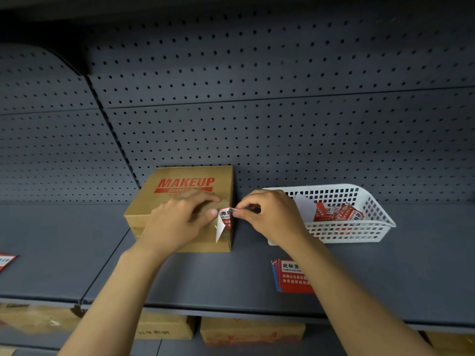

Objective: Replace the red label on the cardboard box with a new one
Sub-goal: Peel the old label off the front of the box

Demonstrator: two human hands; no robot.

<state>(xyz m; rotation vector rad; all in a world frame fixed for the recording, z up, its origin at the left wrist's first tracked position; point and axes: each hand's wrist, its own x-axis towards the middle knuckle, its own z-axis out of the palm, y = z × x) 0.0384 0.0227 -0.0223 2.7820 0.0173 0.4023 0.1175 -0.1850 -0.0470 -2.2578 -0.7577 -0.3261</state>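
Note:
A brown cardboard box (164,199) printed "MAKEUP" in red sits on the grey shelf. A red and white label (225,219) lies at the box's right front corner, with a white flap curling down off the edge. My left hand (177,222) rests flat on the box top, its thumb pressing beside the label. My right hand (270,214) pinches the label's right end between thumb and forefinger. A small stack of fresh red labels (290,277) lies on the shelf in front of my right forearm.
A white plastic basket (359,232) right of the box holds crumpled red labels and white backing paper. Another red label (6,260) lies at the shelf's far left. A pegboard wall (282,124) stands behind. More cardboard boxes (252,332) sit on the shelf below.

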